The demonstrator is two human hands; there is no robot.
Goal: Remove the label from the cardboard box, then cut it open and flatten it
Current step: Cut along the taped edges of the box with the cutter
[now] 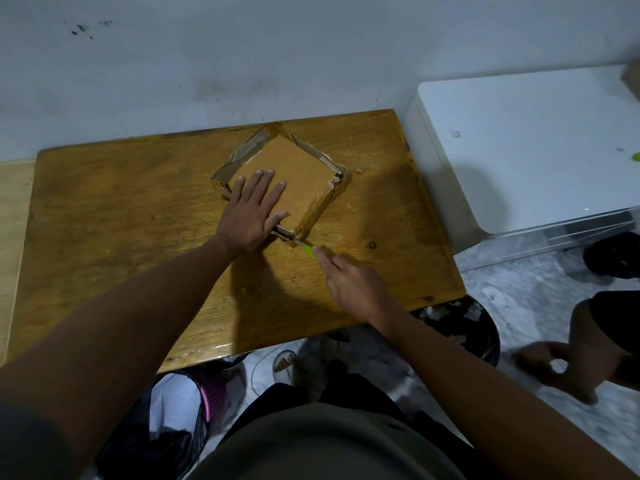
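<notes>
A flat brown cardboard box, wrapped in shiny tape, lies turned like a diamond on the wooden table. My left hand presses flat on the box's near-left part, fingers spread and straight. My right hand grips a green-handled cutter, index finger stretched along the handle. The blade tip meets the box's nearest corner, just below my left thumb. A small strip of label with dark writing shows near the box's right corner.
A white appliance stands right of the table against the wall. Below the table edge are a black waste bin with scraps, a dark bag with a pink rim, and another person's hand at the lower right.
</notes>
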